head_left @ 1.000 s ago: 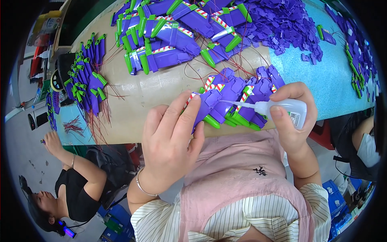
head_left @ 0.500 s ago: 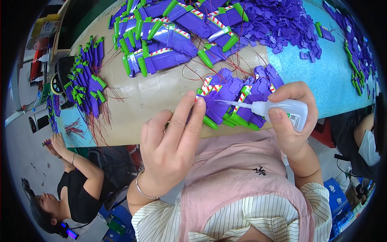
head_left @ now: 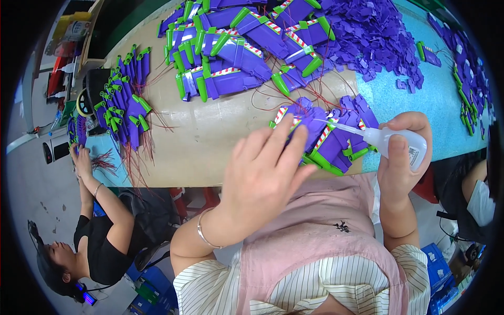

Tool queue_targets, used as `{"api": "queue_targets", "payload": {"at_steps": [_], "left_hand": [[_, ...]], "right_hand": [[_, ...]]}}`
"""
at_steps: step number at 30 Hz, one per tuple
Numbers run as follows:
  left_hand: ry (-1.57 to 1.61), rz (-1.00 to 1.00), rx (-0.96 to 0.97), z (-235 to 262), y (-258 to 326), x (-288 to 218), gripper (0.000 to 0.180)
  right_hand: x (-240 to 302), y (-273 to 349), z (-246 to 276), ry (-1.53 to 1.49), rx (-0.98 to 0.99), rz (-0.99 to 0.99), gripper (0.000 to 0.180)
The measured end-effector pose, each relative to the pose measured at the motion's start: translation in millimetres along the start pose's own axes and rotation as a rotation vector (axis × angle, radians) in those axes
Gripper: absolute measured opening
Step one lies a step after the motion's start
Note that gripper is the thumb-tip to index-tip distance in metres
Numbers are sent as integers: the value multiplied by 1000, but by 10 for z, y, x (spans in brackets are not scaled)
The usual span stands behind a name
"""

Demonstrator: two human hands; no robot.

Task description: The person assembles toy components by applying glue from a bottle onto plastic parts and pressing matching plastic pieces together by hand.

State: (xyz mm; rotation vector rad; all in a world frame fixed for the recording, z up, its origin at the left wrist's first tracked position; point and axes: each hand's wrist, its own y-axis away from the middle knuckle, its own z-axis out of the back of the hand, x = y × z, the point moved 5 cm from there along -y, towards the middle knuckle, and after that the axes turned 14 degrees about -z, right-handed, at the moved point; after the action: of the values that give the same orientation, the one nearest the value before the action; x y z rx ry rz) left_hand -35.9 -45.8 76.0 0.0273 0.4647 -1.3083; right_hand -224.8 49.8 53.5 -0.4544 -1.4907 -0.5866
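Right hand: grip (head_left: 403, 157) clamped on a translucent white plastic squeeze bottle (head_left: 381, 139); thumb on the near face, forefinger curled over the top.
Nozzle: thin, tapered, whitish (head_left: 342, 127); points left, tip above the near group.
Near group: flat purple plastic wing-shaped parts with green rounded ends and red-and-white striped bands (head_left: 329, 151); overlapping on the tabletop (head_left: 199, 142), between the two hands.
Left hand: grip (head_left: 304, 149) with thumb and fingers apart; forefinger and middle fingertips over the left end of the near group; contact cannot be told.
Far group: similar striped wing-shaped parts (head_left: 231, 82), overlapping; thin red wires (head_left: 302, 89) trail beside them.
Loose pile: small purple plastic pieces (head_left: 375, 39), right of the far group.
Markings: white printed label with a dark square code (head_left: 412, 155) on the bottle; dark embroidered motif (head_left: 342, 226) on the pink apron (head_left: 310, 223).
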Motion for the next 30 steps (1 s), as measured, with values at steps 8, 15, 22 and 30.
{"api": "queue_targets", "payload": {"at_steps": [8, 15, 22, 30], "left_hand": [[-407, 198, -283, 93, 34, 865, 32], [-351, 190, -157, 131, 253, 724, 30], [345, 532, -368, 324, 406, 462, 24], [338, 269, -218, 250, 110, 274, 30]], "right_hand": [[-14, -7, -42, -45, 53, 66, 18], [-10, -32, -46, -64, 72, 53, 18], [-3, -4, -66, -67, 73, 38, 18], [44, 25, -126, -98, 126, 17, 19]]}}
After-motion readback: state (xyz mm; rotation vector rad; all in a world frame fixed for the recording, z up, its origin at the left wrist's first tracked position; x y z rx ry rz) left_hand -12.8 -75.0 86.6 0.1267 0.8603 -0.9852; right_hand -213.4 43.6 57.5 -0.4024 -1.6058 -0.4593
